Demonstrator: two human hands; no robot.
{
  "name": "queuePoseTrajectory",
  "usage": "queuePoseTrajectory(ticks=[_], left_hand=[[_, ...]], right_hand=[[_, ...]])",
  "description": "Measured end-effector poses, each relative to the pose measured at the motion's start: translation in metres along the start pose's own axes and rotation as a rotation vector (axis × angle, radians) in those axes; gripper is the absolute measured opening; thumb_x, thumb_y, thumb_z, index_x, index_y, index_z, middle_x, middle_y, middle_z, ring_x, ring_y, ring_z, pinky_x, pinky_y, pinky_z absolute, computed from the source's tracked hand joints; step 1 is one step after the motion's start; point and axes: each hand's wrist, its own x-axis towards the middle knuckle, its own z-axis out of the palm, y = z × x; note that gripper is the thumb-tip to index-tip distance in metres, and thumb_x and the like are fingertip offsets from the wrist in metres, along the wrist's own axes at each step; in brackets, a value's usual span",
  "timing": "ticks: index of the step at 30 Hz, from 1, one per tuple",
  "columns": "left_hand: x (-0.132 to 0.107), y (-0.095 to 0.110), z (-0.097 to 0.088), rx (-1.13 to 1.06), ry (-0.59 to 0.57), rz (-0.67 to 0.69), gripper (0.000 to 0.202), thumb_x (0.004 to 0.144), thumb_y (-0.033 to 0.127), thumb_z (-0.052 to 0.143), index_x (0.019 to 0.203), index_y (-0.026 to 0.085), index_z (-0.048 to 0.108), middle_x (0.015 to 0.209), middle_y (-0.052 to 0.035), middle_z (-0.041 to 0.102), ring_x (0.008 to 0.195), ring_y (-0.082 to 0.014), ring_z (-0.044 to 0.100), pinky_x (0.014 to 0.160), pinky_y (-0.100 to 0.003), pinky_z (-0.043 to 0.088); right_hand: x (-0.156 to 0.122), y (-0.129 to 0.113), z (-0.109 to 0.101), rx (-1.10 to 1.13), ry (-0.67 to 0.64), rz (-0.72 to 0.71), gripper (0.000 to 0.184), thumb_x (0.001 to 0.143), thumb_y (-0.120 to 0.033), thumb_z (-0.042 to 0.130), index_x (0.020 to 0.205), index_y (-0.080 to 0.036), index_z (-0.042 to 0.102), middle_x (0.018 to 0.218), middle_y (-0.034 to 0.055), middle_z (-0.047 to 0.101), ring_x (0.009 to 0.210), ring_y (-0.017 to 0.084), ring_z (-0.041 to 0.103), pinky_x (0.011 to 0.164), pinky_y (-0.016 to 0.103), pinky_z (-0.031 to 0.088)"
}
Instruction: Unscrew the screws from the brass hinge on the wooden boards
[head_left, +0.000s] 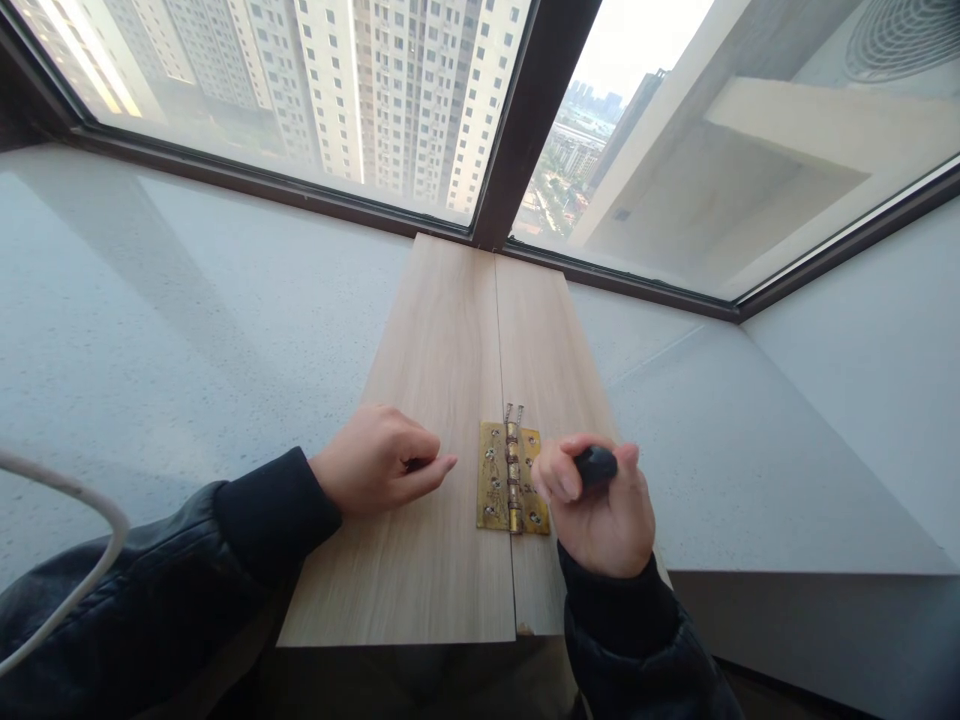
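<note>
Two light wooden boards lie side by side on a white window ledge. A brass hinge sits across their seam, with screws in its leaves. My right hand is closed round a black tool handle held upright over the hinge's right leaf; the tool's tip is hidden by my fingers. My left hand rests on the left board just left of the hinge, fingers curled in a pinch with something small and dark between them that I cannot make out.
The white ledge spreads left and right of the boards and ends in a step down at the right front. A dark-framed window stands behind. A white cable loops over my left sleeve.
</note>
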Motion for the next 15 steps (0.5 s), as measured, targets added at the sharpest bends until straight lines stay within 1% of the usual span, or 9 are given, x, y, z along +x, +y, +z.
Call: queuePoseTrajectory(ticks=[2, 4, 6, 8, 9, 11, 13, 15], left_hand=[[-0.0007, -0.0001, 0.0001, 0.001, -0.005, 0.002, 0.044, 0.088, 0.029, 0.046, 0.053, 0.017, 0.022, 0.047, 0.0058, 0.023, 0.043, -0.0053, 0.02, 0.045, -0.023, 0.02], [-0.0011, -0.0001, 0.0, 0.005, -0.018, 0.001, 0.044, 0.088, 0.03, 0.046, 0.053, 0.017, 0.023, 0.047, 0.0058, 0.024, 0.042, -0.0053, 0.021, 0.044, -0.023, 0.02], [-0.0007, 0.0001, -0.0001, 0.011, -0.016, 0.002, 0.044, 0.088, 0.029, 0.046, 0.053, 0.017, 0.023, 0.047, 0.0059, 0.023, 0.042, -0.0054, 0.021, 0.044, -0.023, 0.02], [0.0001, 0.0002, -0.0003, 0.014, -0.005, 0.011, 0.044, 0.087, 0.028, 0.046, 0.053, 0.017, 0.022, 0.048, 0.0061, 0.022, 0.042, -0.0054, 0.02, 0.044, -0.024, 0.02], [0.0005, 0.0004, -0.0005, 0.015, 0.001, 0.016, 0.044, 0.087, 0.028, 0.046, 0.053, 0.017, 0.022, 0.048, 0.0061, 0.022, 0.042, -0.0054, 0.02, 0.044, -0.024, 0.02], [0.0008, 0.0008, -0.0008, 0.015, 0.007, 0.024, 0.043, 0.087, 0.027, 0.046, 0.053, 0.017, 0.021, 0.048, 0.0061, 0.022, 0.042, -0.0054, 0.02, 0.044, -0.024, 0.02], [0.0003, 0.0011, -0.0011, 0.013, 0.007, 0.025, 0.043, 0.087, 0.028, 0.046, 0.053, 0.017, 0.021, 0.048, 0.0061, 0.022, 0.042, -0.0054, 0.02, 0.044, -0.024, 0.02], [-0.0004, 0.0011, -0.0011, 0.013, 0.005, 0.021, 0.044, 0.088, 0.028, 0.046, 0.053, 0.017, 0.022, 0.048, 0.006, 0.021, 0.043, -0.0055, 0.02, 0.044, -0.024, 0.02]], right_hand=[[0.0025, -0.0026, 0.0026, 0.054, -0.006, 0.036, 0.041, 0.091, -0.051, 0.036, 0.081, -0.024, 0.065, 0.046, -0.0061, 0.029, 0.041, 0.01, 0.027, 0.041, 0.024, 0.028], [0.0029, -0.0059, 0.0034, 0.09, -0.01, 0.049, 0.038, 0.086, -0.057, 0.041, 0.079, -0.025, 0.061, 0.047, -0.0068, 0.027, 0.043, 0.011, 0.026, 0.043, 0.025, 0.029], [0.0012, -0.0085, 0.0017, 0.074, -0.004, 0.031, 0.03, 0.082, -0.055, 0.051, 0.079, -0.026, 0.059, 0.05, -0.0057, 0.035, 0.046, 0.012, 0.032, 0.047, 0.027, 0.033], [-0.0012, -0.0094, -0.0014, 0.012, 0.016, -0.007, 0.02, 0.081, -0.045, 0.058, 0.08, -0.025, 0.06, 0.063, -0.0022, 0.048, 0.055, 0.013, 0.044, 0.053, 0.029, 0.038], [-0.0021, -0.0091, -0.0031, -0.015, 0.026, -0.026, 0.017, 0.081, -0.041, 0.06, 0.08, -0.025, 0.061, 0.071, -0.0005, 0.053, 0.061, 0.014, 0.048, 0.058, 0.031, 0.041], [-0.0025, -0.0073, -0.0055, -0.047, 0.029, -0.05, 0.018, 0.079, -0.041, 0.063, 0.08, -0.023, 0.065, 0.079, 0.0016, 0.055, 0.071, 0.015, 0.053, 0.066, 0.034, 0.043], [-0.0008, -0.0047, -0.0059, -0.046, 0.01, -0.049, 0.023, 0.081, -0.044, 0.061, 0.08, -0.023, 0.068, 0.072, 0.0012, 0.054, 0.069, 0.015, 0.052, 0.067, 0.034, 0.043], [0.0023, -0.0029, -0.0041, -0.028, -0.025, -0.017, 0.032, 0.085, -0.049, 0.053, 0.078, -0.023, 0.069, 0.057, -0.0011, 0.047, 0.056, 0.013, 0.047, 0.057, 0.032, 0.041]])
